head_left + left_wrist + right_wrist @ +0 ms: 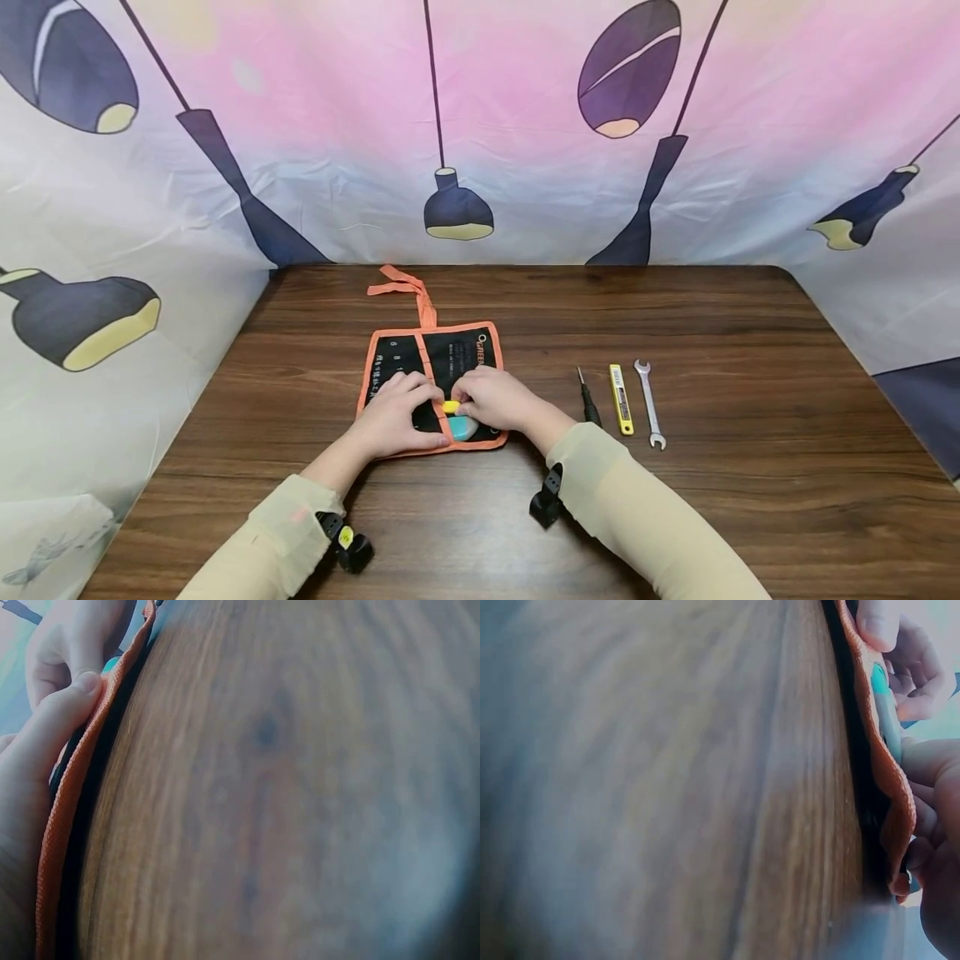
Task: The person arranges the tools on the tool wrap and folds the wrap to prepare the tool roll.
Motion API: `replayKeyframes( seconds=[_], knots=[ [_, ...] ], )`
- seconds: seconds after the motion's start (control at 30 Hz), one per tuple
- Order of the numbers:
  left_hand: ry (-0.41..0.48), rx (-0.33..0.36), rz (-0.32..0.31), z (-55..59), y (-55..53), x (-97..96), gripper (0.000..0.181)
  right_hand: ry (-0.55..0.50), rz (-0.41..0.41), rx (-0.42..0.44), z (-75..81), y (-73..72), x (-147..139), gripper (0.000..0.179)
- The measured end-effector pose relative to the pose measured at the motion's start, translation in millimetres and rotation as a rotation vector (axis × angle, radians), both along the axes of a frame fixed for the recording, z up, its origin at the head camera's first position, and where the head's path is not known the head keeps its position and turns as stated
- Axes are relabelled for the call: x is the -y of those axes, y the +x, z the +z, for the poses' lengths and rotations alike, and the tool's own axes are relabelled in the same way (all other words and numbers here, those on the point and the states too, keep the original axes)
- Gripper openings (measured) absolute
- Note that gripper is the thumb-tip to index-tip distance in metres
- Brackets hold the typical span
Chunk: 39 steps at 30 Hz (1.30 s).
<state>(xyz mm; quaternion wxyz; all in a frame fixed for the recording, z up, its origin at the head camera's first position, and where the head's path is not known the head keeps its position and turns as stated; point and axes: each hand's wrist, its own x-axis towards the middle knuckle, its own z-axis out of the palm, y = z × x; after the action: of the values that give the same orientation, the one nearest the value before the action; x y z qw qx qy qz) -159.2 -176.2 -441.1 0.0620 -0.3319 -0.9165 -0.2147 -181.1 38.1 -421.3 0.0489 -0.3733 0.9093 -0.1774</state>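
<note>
A black tool pouch (390, 346) with orange trim lies spread out on the table. My left hand (397, 412) rests on its left part, fingers and thumb holding the orange pocket edge (427, 358). In the left wrist view the left thumb (86, 682) presses on the orange trim. My right hand (495, 396) pinches a small yellow piece (451, 407) at that pocket edge; the rest of the piece is hidden. Just below, a turquoise and grey rounded handle (462, 428) sticks out of the pocket, also seen beside the hands in the right wrist view.
Right of the pouch, a thin black-handled screwdriver (588, 400), a flat yellow labelled case (621, 400) and a double open-ended wrench (650, 404) lie side by side. Orange ties (405, 287) extend from the pouch's far edge. A printed cloth (360, 217) hangs behind the brown wooden table (712, 317).
</note>
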Motion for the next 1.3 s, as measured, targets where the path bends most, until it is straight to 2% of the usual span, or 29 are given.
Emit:
replayKeyframes(
  seconds=[0.4,0.77,1.1,1.3],
  knots=[
    [-0.027,0.040,0.044,2.6,1.7,-1.1,0.056,-0.022,-0.002,0.073,-4.3,-4.5,1.2,0.010],
    [-0.021,0.044,0.048,3.0,1.1,-2.0,0.065,-0.019,0.017,0.135,-5.6,-9.2,-2.0,0.010],
    [-0.033,0.043,0.047,2.4,0.3,-2.4,0.066,-0.024,0.039,0.176,-2.9,-11.6,-3.1,0.005],
    [-0.018,0.019,0.031,3.3,1.6,-1.2,0.063,-0.031,0.051,0.182,-3.2,-13.0,-2.8,0.005]
  ],
)
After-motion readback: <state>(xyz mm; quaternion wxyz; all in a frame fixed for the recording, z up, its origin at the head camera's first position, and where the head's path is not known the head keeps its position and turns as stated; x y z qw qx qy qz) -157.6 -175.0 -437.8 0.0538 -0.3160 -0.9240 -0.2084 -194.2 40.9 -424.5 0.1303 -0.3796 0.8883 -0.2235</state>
